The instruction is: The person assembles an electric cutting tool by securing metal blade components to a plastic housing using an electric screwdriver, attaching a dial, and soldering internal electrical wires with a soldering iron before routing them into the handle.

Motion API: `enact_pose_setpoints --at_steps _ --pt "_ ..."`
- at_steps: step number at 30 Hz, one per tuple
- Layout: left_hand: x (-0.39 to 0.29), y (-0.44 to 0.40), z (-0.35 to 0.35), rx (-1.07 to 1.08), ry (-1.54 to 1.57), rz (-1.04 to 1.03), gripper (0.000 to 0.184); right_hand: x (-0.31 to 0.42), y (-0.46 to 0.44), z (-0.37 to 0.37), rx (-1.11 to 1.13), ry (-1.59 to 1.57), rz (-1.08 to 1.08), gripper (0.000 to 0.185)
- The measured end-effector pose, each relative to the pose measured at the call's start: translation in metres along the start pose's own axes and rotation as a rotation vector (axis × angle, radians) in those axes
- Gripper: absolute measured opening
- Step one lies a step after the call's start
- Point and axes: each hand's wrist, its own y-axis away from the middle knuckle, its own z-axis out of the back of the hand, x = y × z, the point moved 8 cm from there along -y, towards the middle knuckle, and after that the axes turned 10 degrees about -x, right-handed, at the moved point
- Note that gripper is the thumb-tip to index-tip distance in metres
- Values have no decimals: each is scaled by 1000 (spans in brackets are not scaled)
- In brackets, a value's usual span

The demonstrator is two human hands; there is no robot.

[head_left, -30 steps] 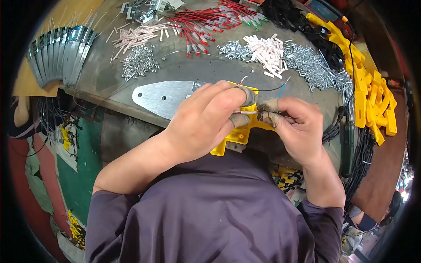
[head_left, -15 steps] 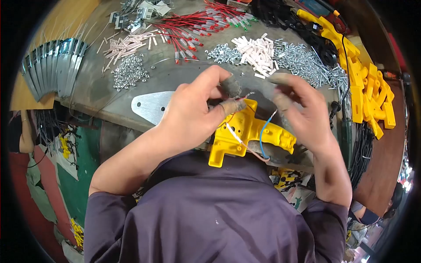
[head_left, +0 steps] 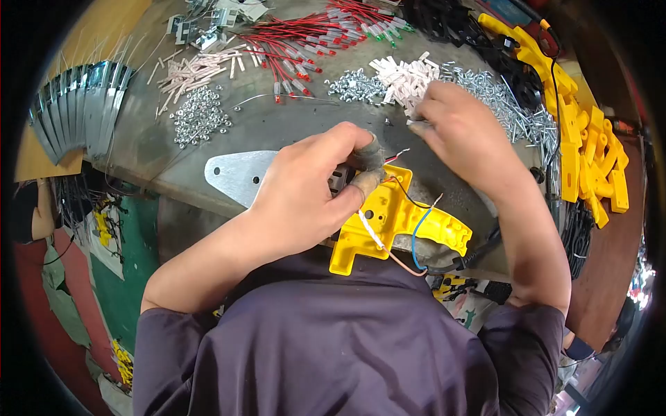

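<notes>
My left hand (head_left: 305,180) is closed in a pinch on thin wires (head_left: 397,155), whose twisted bare ends stick out past the fingertips. Right beside its thumb lies an open yellow plastic handle housing (head_left: 378,201), hollow side up at the table edge. A blue wire (head_left: 414,239) and a wire in a white sleeve (head_left: 371,229) run over the housing from a black cord (head_left: 479,251). At the near side of a pile of small white sleeves (head_left: 402,73), my right hand (head_left: 465,132) has its fingers drawn together; what is between them is hidden.
A silver plate with holes (head_left: 232,177) lies left of the housing. Further back are nuts (head_left: 199,118), pinkish strips (head_left: 198,73), red-wired indicator lamps (head_left: 298,48) and screws (head_left: 479,87). Yellow housings (head_left: 590,152) are heaped at right; metal blades (head_left: 83,104) fan out at left.
My right hand has moved away from the wires, up to the white sleeve pile, and its fingers have drawn together. My left hand keeps its pinch, while the housing has shifted slightly.
</notes>
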Motion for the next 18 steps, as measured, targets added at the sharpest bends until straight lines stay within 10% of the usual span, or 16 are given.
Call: enact_pose_setpoints --at_steps 9,11,18 --pt "-1 0 3 -71 133 -36 22 15 -16 9 -22 -4 83 23" --pt "-1 1 3 -52 127 -30 22 -2 -4 9 92 -559 -425 25" --pt "0 2 3 -32 92 -35 25 7 21 12 -112 -841 -487 16"
